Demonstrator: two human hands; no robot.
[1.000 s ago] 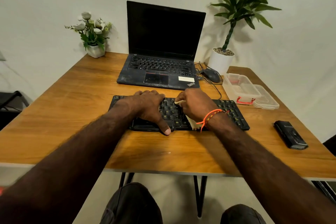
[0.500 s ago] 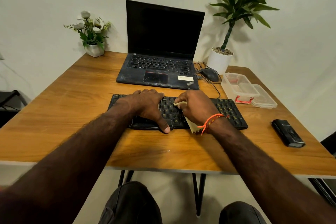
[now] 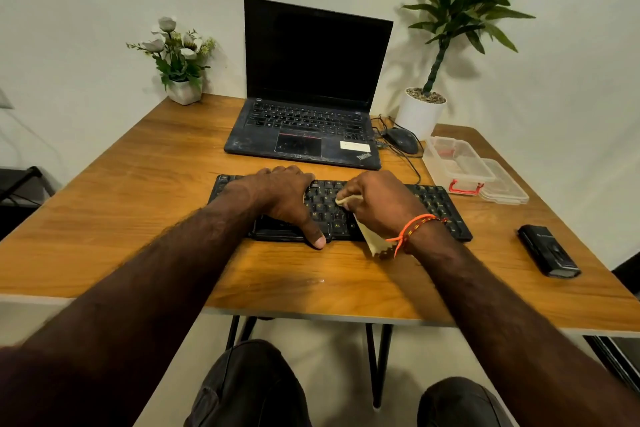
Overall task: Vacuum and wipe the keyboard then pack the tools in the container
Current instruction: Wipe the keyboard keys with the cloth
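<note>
A black keyboard (image 3: 433,204) lies across the middle of the wooden table. My left hand (image 3: 284,198) rests flat on its left half, thumb over the front edge, holding it down. My right hand (image 3: 377,201) grips a pale yellow cloth (image 3: 370,239) and presses it onto the keys at the keyboard's centre; a corner of the cloth hangs out under my wrist. A black handheld vacuum (image 3: 549,255) lies on the table at the right. A clear plastic container (image 3: 457,163) with a red clasp stands at the back right, its lid (image 3: 505,185) beside it.
An open black laptop (image 3: 311,121) sits behind the keyboard, with a wired mouse (image 3: 403,140) to its right. A white flower pot (image 3: 183,87) stands at the back left and a tall potted plant (image 3: 420,111) at the back right. The table's front edge runs just below my forearms.
My right hand has slid the cloth a little leftward and away from me across the keys. My left hand stays in place on the keyboard.
</note>
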